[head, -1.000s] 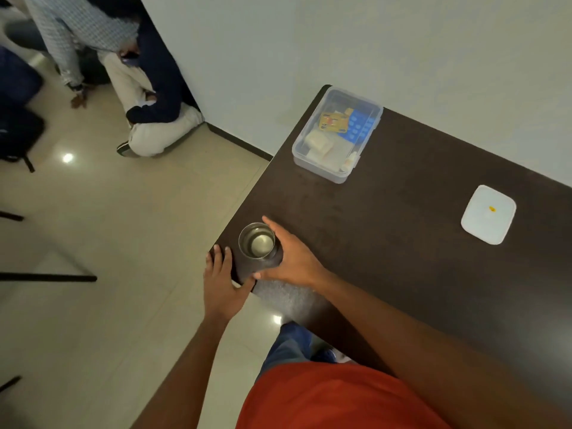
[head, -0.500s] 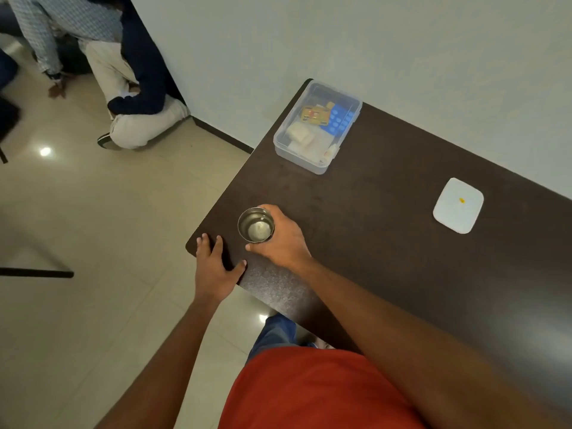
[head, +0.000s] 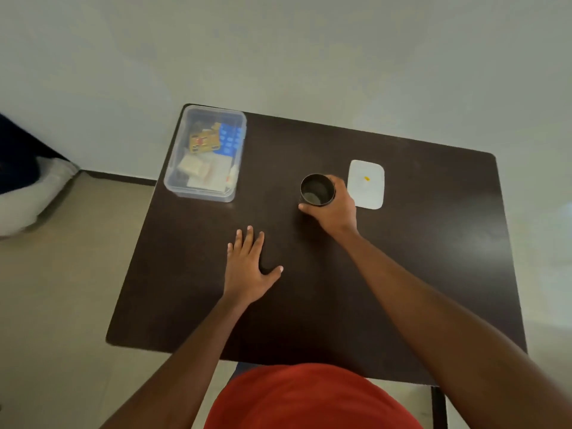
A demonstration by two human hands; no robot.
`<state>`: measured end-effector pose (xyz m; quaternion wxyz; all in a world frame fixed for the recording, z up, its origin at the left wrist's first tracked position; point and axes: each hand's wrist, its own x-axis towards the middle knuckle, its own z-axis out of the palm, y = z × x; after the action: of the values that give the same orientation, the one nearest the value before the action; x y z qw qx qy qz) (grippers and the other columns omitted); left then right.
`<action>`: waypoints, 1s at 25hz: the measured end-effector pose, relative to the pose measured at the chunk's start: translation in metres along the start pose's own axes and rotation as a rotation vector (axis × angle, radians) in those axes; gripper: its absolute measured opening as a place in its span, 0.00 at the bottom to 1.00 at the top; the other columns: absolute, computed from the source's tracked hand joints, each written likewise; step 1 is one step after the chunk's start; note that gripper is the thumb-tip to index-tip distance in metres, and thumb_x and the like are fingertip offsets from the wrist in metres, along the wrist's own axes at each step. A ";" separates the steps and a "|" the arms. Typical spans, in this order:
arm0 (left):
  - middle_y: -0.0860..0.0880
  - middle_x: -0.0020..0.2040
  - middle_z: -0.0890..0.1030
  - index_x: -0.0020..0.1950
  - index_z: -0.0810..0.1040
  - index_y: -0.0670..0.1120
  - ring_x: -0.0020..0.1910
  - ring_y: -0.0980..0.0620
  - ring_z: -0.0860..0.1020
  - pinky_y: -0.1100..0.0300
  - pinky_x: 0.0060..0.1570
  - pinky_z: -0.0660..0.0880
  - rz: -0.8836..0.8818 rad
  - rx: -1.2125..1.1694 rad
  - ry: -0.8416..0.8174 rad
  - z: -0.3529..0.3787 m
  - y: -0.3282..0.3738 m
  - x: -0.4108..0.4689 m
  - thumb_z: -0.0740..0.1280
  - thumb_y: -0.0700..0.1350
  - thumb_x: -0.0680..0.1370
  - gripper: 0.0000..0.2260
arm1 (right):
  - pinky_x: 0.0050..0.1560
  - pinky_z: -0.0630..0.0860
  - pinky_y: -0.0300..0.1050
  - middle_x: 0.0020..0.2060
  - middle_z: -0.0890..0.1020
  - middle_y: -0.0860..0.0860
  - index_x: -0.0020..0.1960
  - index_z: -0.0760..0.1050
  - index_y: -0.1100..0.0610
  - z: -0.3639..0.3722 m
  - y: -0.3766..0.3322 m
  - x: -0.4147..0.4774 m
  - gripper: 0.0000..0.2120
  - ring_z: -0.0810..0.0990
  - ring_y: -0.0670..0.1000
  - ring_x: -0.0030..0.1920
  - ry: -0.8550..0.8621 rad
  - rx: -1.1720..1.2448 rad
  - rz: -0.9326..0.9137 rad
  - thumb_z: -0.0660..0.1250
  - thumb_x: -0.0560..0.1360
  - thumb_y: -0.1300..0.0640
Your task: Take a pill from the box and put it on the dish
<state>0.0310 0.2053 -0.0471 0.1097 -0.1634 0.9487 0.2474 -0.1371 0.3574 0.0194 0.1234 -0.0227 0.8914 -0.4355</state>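
since the frame half a second back we see the right hand (head: 332, 209) has carried the cup (head: 317, 189) from the near left corner of the desk (head: 402, 274) over to the middle, just left of the dish (head: 366, 184), and the left hand (head: 247, 270) has come off the desk's edge to lie further in on the top; the whole desk now sits square in the view, and the people by the wall have all but left it. the right hand is curled round the cup, fingers wrapped on its far right side and thumb on the near left, gripping it with its base at the desk surface, though we cannot tell whether it fully rests there. the left hand is flat and spread, palm down, fingers fanned and thumb out to the right, holding nothing. the cup is a round, dark, shiny tumbler, open-topped, and we cannot make out whether it holds anything. the dish is white, a smooth rounded rectangle, and a small yellow pill (head: 367, 178) lies on it near its upper middle. well apart to the left, at the far left corner, stands the box (head: 205, 153), clear plastic with rounded corners and no lid on, holding a gold blister strip, a blue one and white packets. the desk is dark brown, matt with a faint sheen on the right.
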 end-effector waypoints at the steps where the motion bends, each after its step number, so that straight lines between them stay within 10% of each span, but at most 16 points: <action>1: 0.45 0.81 0.50 0.79 0.53 0.49 0.80 0.43 0.44 0.43 0.76 0.46 0.030 0.022 -0.018 0.000 0.006 0.011 0.63 0.66 0.73 0.41 | 0.57 0.74 0.44 0.59 0.80 0.46 0.66 0.70 0.50 -0.005 0.002 0.012 0.38 0.78 0.49 0.60 0.031 0.010 0.018 0.83 0.61 0.48; 16: 0.47 0.81 0.40 0.80 0.43 0.54 0.79 0.43 0.37 0.42 0.75 0.39 0.101 0.174 -0.135 -0.001 0.007 0.068 0.59 0.76 0.67 0.49 | 0.59 0.75 0.44 0.63 0.79 0.46 0.68 0.68 0.49 0.001 0.006 0.070 0.39 0.76 0.49 0.62 0.131 0.069 0.079 0.82 0.63 0.48; 25: 0.45 0.82 0.48 0.79 0.55 0.52 0.80 0.43 0.43 0.41 0.76 0.45 0.131 0.103 -0.119 -0.017 0.010 0.068 0.65 0.65 0.73 0.39 | 0.68 0.73 0.53 0.69 0.75 0.49 0.74 0.63 0.49 -0.018 0.013 0.047 0.44 0.73 0.51 0.68 0.077 0.050 0.066 0.81 0.64 0.49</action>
<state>-0.0377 0.1874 -0.0476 0.1579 -0.0801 0.9606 0.2144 -0.1864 0.3721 0.0105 0.1040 0.0266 0.8845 -0.4540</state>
